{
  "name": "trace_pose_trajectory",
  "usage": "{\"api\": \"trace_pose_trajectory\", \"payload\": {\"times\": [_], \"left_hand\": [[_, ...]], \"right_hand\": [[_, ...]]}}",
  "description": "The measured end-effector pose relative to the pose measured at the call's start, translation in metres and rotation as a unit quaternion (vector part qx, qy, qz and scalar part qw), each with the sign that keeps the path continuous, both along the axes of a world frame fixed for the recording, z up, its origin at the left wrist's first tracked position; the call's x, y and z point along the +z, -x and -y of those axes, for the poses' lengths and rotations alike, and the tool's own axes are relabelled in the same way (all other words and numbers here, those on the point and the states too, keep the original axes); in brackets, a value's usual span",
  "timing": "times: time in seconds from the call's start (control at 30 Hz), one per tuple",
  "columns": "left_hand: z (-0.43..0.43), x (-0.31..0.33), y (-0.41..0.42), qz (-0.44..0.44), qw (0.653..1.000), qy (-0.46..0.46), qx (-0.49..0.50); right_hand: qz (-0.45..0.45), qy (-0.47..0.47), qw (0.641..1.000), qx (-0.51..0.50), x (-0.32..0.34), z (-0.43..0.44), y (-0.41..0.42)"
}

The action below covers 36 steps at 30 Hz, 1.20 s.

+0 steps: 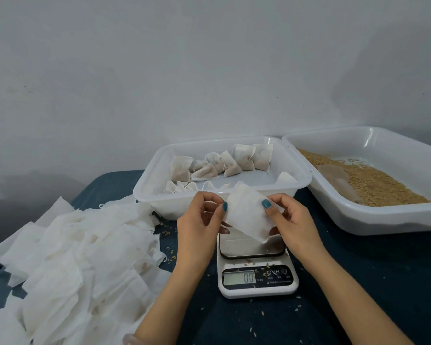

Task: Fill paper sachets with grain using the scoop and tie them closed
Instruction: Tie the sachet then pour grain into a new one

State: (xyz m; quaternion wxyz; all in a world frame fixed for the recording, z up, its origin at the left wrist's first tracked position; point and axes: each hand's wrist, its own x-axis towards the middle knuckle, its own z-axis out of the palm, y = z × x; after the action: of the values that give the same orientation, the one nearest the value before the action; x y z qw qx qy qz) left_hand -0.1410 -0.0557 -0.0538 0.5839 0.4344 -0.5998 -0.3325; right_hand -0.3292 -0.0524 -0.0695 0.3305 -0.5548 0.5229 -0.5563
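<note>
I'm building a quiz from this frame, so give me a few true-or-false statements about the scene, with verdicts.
1. The left hand and right hand both pinch one paper sachet above the scale. True.
2. The scale's display reads 0.0. True.
3. The scoop lies among the tied sachets. False: the scoop lies in the grain tray on the right.
4. The pile of empty sachets lies right of the scale. False: the pile of empty sachets lies to its left.
5. The tied sachets sit in the middle tray. True.
</note>
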Motion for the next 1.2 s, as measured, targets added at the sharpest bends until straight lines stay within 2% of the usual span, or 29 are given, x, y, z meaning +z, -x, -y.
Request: {"api": "trace_pose_trajectory", "payload": {"times": [0.73,1.0,1.07,1.1,1.2], "left_hand": [[-0.005,0.000,0.005,0.041,0.999,-0.009,0.008],[-0.008,0.000,0.005,0.098,0.995,-0.028,-0.003],[-0.008,0.001,0.005,0.100,0.995,-0.030,-0.010],[-0.008,0.001,0.006,0.099,0.995,-0.028,-0.013],[-0.009,0.001,0.008,0.090,0.995,-0.021,-0.025]], "right_hand": [[-0.035,0.004,0.999,-0.002,0.003,-0.004,-0.002],[-0.067,0.006,0.998,-0.010,0.002,-0.003,-0.002],[-0.110,0.013,0.994,-0.027,0.002,-0.006,-0.003],[-0.163,0.045,0.984,-0.052,0.003,-0.008,-0.005],[-0.332,0.195,0.920,-0.073,0.003,-0.016,-0.011]]}}
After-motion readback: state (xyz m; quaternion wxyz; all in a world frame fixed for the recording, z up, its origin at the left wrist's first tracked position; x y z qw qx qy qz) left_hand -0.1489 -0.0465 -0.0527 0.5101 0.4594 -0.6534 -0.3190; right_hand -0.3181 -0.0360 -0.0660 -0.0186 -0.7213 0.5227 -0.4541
